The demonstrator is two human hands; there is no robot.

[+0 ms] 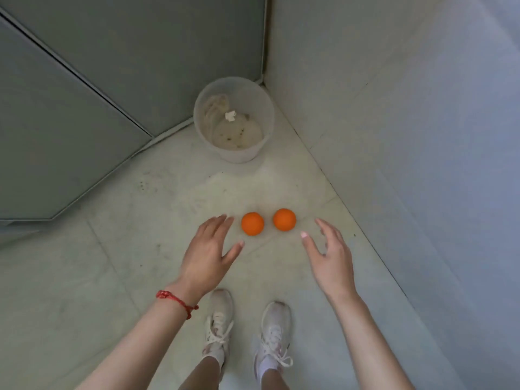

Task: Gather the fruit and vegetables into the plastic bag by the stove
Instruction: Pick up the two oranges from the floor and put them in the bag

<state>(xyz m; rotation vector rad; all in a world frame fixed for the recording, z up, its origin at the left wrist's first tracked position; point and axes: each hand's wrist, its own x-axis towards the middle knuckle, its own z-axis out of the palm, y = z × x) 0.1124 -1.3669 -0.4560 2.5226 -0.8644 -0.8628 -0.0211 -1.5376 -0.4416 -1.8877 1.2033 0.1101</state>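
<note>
Two oranges lie side by side on the pale tiled floor: the left orange point(252, 223) and the right orange point(284, 219). My left hand point(209, 253) hovers just left of the left orange, fingers spread, holding nothing. My right hand point(327, 253) is spread open to the right of the right orange, apart from it. A red cord bracelet sits on my left wrist. No plastic bag or stove is in view.
A translucent plastic bin point(234, 119) with a scrap of paper inside stands in the corner beyond the oranges. Grey cabinet panels point(84, 108) rise on the left and a white wall point(408, 108) on the right. My feet in white shoes point(247, 327) stand below the hands.
</note>
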